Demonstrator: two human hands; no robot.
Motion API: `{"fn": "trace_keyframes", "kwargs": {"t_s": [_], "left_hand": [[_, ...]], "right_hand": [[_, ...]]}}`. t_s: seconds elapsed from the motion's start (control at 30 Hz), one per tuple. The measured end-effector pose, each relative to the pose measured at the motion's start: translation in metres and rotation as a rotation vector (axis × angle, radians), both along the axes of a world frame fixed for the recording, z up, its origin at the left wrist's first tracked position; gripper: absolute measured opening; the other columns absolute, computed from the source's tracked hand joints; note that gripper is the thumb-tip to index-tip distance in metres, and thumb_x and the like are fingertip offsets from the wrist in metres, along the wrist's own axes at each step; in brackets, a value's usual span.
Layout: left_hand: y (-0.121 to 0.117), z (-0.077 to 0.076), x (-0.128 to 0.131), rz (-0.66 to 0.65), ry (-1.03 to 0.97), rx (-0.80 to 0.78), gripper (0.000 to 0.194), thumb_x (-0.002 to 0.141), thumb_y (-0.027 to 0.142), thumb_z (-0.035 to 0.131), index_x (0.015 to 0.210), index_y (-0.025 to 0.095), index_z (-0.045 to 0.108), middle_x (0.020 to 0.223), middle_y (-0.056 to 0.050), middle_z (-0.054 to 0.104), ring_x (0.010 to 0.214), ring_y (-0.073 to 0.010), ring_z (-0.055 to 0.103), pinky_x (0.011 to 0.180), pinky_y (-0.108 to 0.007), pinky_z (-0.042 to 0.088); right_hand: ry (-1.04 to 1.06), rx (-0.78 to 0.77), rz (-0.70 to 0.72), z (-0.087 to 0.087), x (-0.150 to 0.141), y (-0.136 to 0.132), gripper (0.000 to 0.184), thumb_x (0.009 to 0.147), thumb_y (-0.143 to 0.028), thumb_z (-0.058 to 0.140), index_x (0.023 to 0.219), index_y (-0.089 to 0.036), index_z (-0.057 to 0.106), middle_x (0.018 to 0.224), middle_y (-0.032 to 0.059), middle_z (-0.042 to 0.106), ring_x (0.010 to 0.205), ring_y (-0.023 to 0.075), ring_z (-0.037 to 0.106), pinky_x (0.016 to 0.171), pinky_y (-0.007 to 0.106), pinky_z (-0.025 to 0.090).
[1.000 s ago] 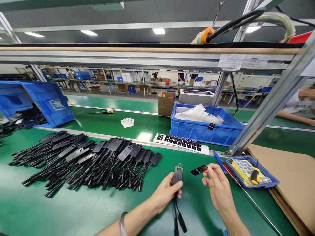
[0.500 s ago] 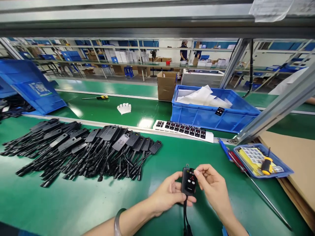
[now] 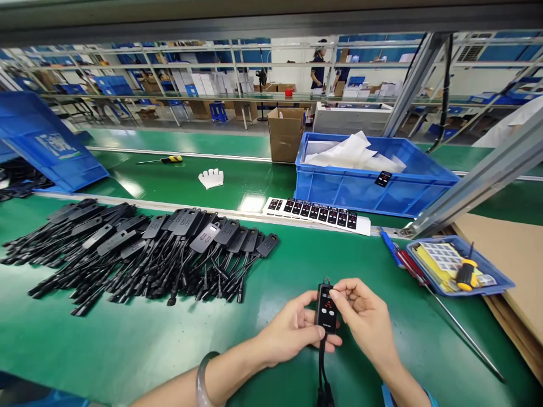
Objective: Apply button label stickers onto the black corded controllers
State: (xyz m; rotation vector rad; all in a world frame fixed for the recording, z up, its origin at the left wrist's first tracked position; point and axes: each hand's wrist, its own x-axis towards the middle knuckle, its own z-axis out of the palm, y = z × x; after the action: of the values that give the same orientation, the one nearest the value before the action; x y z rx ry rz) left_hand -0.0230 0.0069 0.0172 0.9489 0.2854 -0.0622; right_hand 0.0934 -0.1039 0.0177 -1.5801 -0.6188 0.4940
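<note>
My left hand (image 3: pixel 292 328) grips a black controller (image 3: pixel 319 302) upright above the green bench, thumb at its lower front and fingers behind it. Two black cables (image 3: pixel 322 364) hang from its bottom, and a small metal hook shows at its top. A black label (image 3: pixel 327 320) with red marks and two white ovals lies over the controller's front. The thumb and fingers of my right hand (image 3: pixel 367 319) pinch the label's upper right corner against the controller. My other right fingers are curled, partly hidden behind the thumb.
Many similar controllers with cables (image 3: pixel 186 226) lie piled at left. A sheet of labels (image 3: pixel 362 225) rests by a blue bin (image 3: pixel 365 189) of white paper. At right are a tray (image 3: pixel 504 282) with a screwdriver (image 3: pixel 466 274) and a long metal rod (image 3: pixel 462 336). A white glove (image 3: pixel 211 179) lies farther back.
The label now lies flatter and squarer over the controller's front, covering the digits that showed beside it. My right thumb stays at its upper corner. The camera view has tilted slightly down.
</note>
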Motion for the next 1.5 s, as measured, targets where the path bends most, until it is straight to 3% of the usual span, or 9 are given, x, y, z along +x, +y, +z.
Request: {"fn": "trace_keyframes", "kwargs": {"t_s": [0.73, 0.93, 1.07, 1.2, 1.3, 1.4, 1.43, 1.5], "left_hand": [[-0.003, 0.000, -0.001, -0.013, -0.004, 0.099, 0.057, 0.075, 0.031, 0.072, 0.124, 0.019, 0.045, 0.091, -0.008, 0.066, 0.090, -0.0255, 0.069, 0.080, -0.035, 0.054], [-0.004, 0.000, -0.002, -0.028, 0.003, 0.075, 0.058, 0.072, 0.035, 0.075, 0.119, 0.018, 0.048, 0.093, -0.010, 0.067, 0.085, -0.0250, 0.070, 0.076, -0.035, 0.054], [-0.003, -0.001, 0.000, -0.011, 0.018, -0.044, 0.050, 0.079, 0.047, 0.064, 0.116, 0.016, 0.051, 0.097, -0.013, 0.067, 0.080, -0.0250, 0.070, 0.073, -0.036, 0.055], [0.000, -0.003, 0.004, 0.073, 0.041, -0.083, 0.042, 0.085, 0.048, 0.053, 0.108, 0.013, 0.053, 0.090, -0.014, 0.068, 0.070, -0.0226, 0.070, 0.066, -0.034, 0.055], [0.002, -0.003, 0.006, 0.117, 0.042, -0.079, 0.037, 0.087, 0.043, 0.051, 0.106, 0.011, 0.053, 0.089, -0.014, 0.068, 0.063, -0.0184, 0.068, 0.062, -0.031, 0.054], [0.004, -0.003, 0.007, 0.155, 0.048, -0.070, 0.039, 0.087, 0.042, 0.051, 0.111, 0.012, 0.051, 0.088, -0.014, 0.069, 0.065, -0.0189, 0.068, 0.061, -0.029, 0.053], [0.004, -0.003, 0.007, 0.159, 0.047, -0.054, 0.040, 0.087, 0.043, 0.052, 0.113, 0.013, 0.049, 0.088, -0.013, 0.069, 0.067, -0.0195, 0.069, 0.062, -0.029, 0.053], [0.004, -0.004, 0.007, 0.156, 0.042, -0.004, 0.044, 0.086, 0.046, 0.053, 0.116, 0.015, 0.046, 0.090, -0.012, 0.069, 0.068, -0.0199, 0.069, 0.064, -0.030, 0.054]], "right_hand": [[-0.025, -0.021, -0.057, -0.002, -0.004, -0.002, 0.021, 0.078, -0.039, 0.066, 0.078, -0.019, 0.060, 0.064, 0.0001, 0.057, 0.053, 0.0123, 0.054, 0.046, 0.021, 0.047], [-0.105, -0.047, -0.085, -0.006, 0.002, -0.001, 0.030, 0.080, -0.038, 0.065, 0.102, -0.021, 0.055, 0.065, -0.0047, 0.048, 0.053, 0.0109, 0.049, 0.049, 0.021, 0.044], [-0.121, -0.122, 0.040, -0.011, 0.005, 0.001, 0.035, 0.082, -0.041, 0.060, 0.109, -0.020, 0.055, 0.078, -0.0003, 0.052, 0.063, 0.0132, 0.053, 0.053, 0.022, 0.047], [-0.126, -0.175, 0.171, -0.019, -0.001, 0.004, 0.049, 0.078, -0.041, 0.063, 0.121, -0.022, 0.051, 0.105, 0.0066, 0.059, 0.086, 0.0200, 0.059, 0.068, 0.029, 0.053], [-0.127, -0.211, 0.227, -0.023, -0.005, 0.003, 0.069, 0.071, -0.039, 0.070, 0.133, -0.025, 0.042, 0.122, 0.0078, 0.054, 0.101, 0.0240, 0.058, 0.082, 0.035, 0.052], [-0.094, -0.228, 0.301, -0.025, -0.006, 0.001, 0.097, 0.062, -0.037, 0.079, 0.144, -0.026, 0.028, 0.137, 0.0084, 0.046, 0.118, 0.0273, 0.050, 0.098, 0.040, 0.044], [-0.074, -0.214, 0.328, -0.026, -0.005, 0.001, 0.099, 0.064, -0.038, 0.078, 0.146, -0.025, 0.024, 0.140, 0.0087, 0.044, 0.121, 0.0274, 0.048, 0.102, 0.041, 0.041], [-0.039, -0.177, 0.359, -0.028, -0.003, 0.000, 0.083, 0.077, -0.044, 0.065, 0.146, -0.024, 0.024, 0.143, 0.0088, 0.042, 0.126, 0.0257, 0.044, 0.106, 0.041, 0.035]]}}
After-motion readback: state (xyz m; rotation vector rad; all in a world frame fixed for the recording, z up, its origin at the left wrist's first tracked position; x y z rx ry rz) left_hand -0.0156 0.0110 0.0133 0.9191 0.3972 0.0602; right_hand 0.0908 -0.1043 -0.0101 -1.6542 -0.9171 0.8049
